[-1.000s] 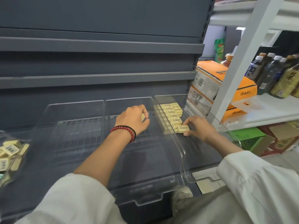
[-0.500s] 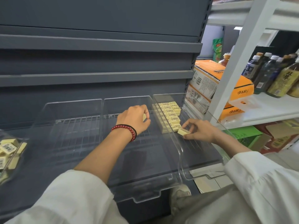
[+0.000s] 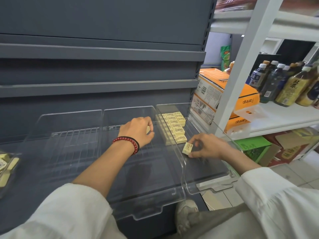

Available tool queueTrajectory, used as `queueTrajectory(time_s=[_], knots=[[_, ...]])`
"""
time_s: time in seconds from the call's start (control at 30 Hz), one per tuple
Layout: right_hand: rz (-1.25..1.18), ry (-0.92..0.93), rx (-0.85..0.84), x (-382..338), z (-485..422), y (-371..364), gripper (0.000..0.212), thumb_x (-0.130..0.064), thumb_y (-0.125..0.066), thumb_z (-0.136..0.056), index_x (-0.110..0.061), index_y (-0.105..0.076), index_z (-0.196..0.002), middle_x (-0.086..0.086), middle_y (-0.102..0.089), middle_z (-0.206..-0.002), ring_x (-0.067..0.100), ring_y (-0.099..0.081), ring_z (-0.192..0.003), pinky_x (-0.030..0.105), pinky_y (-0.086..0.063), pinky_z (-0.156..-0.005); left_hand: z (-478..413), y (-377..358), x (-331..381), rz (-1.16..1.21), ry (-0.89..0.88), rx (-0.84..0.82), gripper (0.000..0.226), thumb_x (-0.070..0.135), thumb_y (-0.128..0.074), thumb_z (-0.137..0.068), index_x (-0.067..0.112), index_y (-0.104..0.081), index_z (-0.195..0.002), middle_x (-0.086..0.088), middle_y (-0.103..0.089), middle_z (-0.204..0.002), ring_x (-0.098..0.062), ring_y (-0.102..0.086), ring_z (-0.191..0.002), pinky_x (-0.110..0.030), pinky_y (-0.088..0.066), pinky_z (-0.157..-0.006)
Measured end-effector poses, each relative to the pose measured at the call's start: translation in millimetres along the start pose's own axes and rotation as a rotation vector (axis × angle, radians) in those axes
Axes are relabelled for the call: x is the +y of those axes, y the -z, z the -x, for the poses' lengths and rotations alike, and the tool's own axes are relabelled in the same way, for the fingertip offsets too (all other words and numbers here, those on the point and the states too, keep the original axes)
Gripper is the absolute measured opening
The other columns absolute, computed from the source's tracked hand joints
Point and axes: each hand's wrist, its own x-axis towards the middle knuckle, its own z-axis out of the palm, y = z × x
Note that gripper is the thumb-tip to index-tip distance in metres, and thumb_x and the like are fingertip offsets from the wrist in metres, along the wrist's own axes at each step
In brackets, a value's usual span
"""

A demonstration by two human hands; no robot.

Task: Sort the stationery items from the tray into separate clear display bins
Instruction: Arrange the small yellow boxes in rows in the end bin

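Three clear display bins stand side by side on the grey shelf. The right bin [image 3: 212, 185] holds two neat rows of pale yellow erasers [image 3: 174, 125] at its back. My right hand [image 3: 208, 147] is inside that bin, just in front of the rows, pinching one yellow eraser [image 3: 187, 148] tilted on its edge. My left hand [image 3: 138, 131], with a red bead bracelet on the wrist, hovers in the middle bin [image 3: 146, 209] and is closed around another yellow eraser [image 3: 148, 129], of which only an edge shows. The left bin [image 3: 48, 121] is empty.
A clear tray [image 3: 10, 163] with several loose yellow erasers sits at the far left edge. A white rack on the right carries orange boxes [image 3: 224, 90] and drink bottles [image 3: 283, 83]. Green and red cartons [image 3: 255, 147] stand on the floor below. My shoe [image 3: 185, 211] shows under the bins.
My right hand has drawn the eraser back from the front of the rows toward me and tipped it on edge. The left hand has stayed in place.
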Motion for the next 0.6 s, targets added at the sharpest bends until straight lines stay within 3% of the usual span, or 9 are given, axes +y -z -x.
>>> queueTrajectory(time_s=[0.17,0.4,0.5,0.6], knots=[[-0.129,-0.173,0.239,-7,-6,-3,0.042,-0.064,-0.071,-0.071,-0.038,-0.057,-0.101,-0.017,-0.06,-0.098,0.008,-0.058,-0.091,0.031,-0.051,-0.071,0,0,-1,0.016,-0.003,-0.01,0.008,0.032,-0.056,-0.089,0.03,-0.048,-0.087,0.006,-0.059,-0.114,-0.018,-0.057,-0.098,-0.029,-0.043,-0.069],[-0.074,-0.256,0.286,-21,-18,-9,0.052,-0.068,-0.068,-0.072,-0.03,-0.06,-0.107,-0.011,-0.066,-0.099,0.013,-0.062,-0.096,0.028,-0.05,-0.068,-2,-9,-5,0.181,0.034,-0.149,0.027,0.014,-0.057,-0.083,0.023,-0.04,-0.102,-0.001,-0.043,-0.111,-0.018,-0.046,-0.098,-0.03,-0.042,-0.085],[-0.137,-0.268,0.294,-27,-24,-9,0.042,-0.062,-0.069,-0.075,-0.03,-0.062,-0.101,-0.01,-0.069,-0.095,0.013,-0.063,-0.092,0.027,-0.05,-0.068,-5,-14,-8,0.191,0.011,-0.151,0.031,0.001,-0.049,-0.086,0.02,-0.044,-0.11,-0.004,-0.045,-0.116,-0.02,-0.049,-0.103,-0.032,-0.044,-0.09],[-0.182,-0.249,0.301,-32,-25,-9,0.032,-0.054,-0.071,-0.079,-0.028,-0.063,-0.096,-0.008,-0.07,-0.094,0.014,-0.064,-0.091,0.029,-0.052,-0.072,-7,-17,-11,0.155,-0.026,-0.171,0.034,0.009,-0.054,-0.091,0.021,-0.048,-0.122,-0.002,-0.046,-0.12,-0.019,-0.051,-0.106,-0.032,-0.044,-0.093]])
